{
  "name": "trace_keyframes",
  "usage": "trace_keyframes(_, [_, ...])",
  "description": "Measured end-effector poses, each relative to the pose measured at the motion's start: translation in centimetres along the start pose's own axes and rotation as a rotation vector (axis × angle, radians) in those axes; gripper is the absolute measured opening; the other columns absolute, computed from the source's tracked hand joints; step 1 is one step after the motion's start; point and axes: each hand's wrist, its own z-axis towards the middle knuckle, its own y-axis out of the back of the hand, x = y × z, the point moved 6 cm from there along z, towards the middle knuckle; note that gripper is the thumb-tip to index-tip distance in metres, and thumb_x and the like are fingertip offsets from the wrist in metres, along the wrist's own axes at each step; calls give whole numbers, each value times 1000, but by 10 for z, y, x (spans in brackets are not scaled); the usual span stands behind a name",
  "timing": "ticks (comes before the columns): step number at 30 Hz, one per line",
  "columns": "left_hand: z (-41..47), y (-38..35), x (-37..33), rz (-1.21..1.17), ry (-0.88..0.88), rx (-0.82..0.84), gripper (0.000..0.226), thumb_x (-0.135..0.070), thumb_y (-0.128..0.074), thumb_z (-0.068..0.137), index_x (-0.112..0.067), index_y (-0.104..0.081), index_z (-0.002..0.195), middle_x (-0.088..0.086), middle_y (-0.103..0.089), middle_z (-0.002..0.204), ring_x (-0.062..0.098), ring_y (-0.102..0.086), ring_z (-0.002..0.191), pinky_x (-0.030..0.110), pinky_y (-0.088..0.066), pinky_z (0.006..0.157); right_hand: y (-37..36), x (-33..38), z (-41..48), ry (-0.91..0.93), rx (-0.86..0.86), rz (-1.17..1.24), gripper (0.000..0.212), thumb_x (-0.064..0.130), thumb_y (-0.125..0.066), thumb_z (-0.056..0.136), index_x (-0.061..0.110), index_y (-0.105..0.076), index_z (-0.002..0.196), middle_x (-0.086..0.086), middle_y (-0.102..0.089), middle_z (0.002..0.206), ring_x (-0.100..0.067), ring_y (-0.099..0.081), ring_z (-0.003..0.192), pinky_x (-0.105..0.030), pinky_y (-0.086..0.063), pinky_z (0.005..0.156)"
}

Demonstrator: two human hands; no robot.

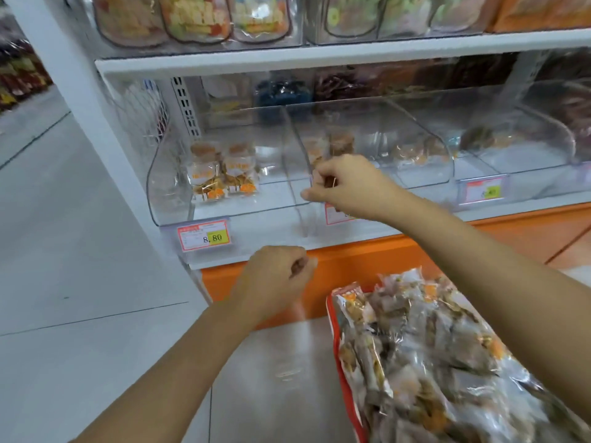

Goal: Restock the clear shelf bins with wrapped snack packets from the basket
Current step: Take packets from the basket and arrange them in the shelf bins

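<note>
Left bin [256, 204] lies open along its front edge; two packets [224, 172] block its back-left corner, and a clear divider [293, 145] walls its right side.

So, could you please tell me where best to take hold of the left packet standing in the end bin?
Probably pinch the left packet by its upper end, reaching from the front over the clear front wall of the bin: it stands upright, with another packet close on its right.
</note>
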Motion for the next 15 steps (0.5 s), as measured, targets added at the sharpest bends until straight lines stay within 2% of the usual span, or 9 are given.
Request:
trace_keyframes(3, [-17, -56, -13, 69, -1, 281, 27, -32, -49, 96, -17, -58, 76, -3, -58, 70, 20, -55, 70, 34, -41, 64, -9, -45, -41, -108, 81, -34, 34, 30, -68, 87, -2, -61, 78, -6, -58, 71, -14, -50, 63, -26, -36, 57])
trace_keyframes(5, [-29, -87, -15, 40, 46, 435, 20, -25, -47, 97, -16, -65, 98, -2, -64, 89, 19, -59, 84, 30, -42, 67, -24, -75, -60, -181, 170, -91, 24, 26, -69, 86, 3, -66, 83, 2, -59, 74, -11, -51, 69, -22, -33, 58])
trace_keyframes(7, [-36, -111, -13, 11, 116, 540, 28, -18, -44, 98, -15, -63, 118, 2, -65, 114, 20, -59, 101, 28, -47, 81, -43, -101, -73, -247, 265, -147, 17, 23, -71, 84, 9, -68, 93, 4, -62, 84, -12, -54, 80, -22, -40, 64])
trace_keyframes(8, [-39, -121, -11, -17, 181, 602, 31, -14, -43, 98, -12, -60, 124, 6, -61, 124, 22, -57, 108, 30, -47, 88, -53, -111, -78, -265, 308, -174, 20, 21, -71, 83, 11, -67, 100, 2, -65, 94, -14, -57, 87, -24, -46, 72])
trace_keyframes(9, [-40, -131, -8, -69, 268, 662, 32, -10, -42, 97, -8, -58, 124, 10, -59, 126, 25, -56, 110, 32, -46, 91, -63, -118, -81, -267, 348, -202, 27, 18, -70, 83, 13, -65, 110, -2, -66, 108, -18, -58, 97, -29, -49, 82])
trace_keyframes(11, [-43, -149, -2, -207, 432, 740, 25, -3, -44, 93, -4, -59, 112, 17, -56, 110, 25, -52, 97, 33, -43, 83, -80, -123, -84, -247, 416, -230, 46, 6, -61, 86, 16, -54, 131, -6, -57, 133, -23, -53, 119, -35, -45, 99])
trace_keyframes(13, [-41, -160, 5, -296, 524, 734, 19, -1, -46, 90, -5, -61, 100, 11, -54, 96, 20, -48, 84, 29, -42, 75, -93, -122, -85, -224, 463, -215, 60, -5, -50, 88, 17, -42, 143, -5, -44, 147, -23, -42, 134, -33, -38, 107])
trace_keyframes(15, [-38, -168, 9, -355, 569, 729, 21, 1, -47, 88, -2, -64, 100, 11, -60, 99, 19, -52, 87, 27, -45, 75, -101, -122, -82, -205, 507, -206, 65, -10, -44, 88, 17, -36, 147, -4, -38, 151, -22, -35, 138, -31, -35, 110])
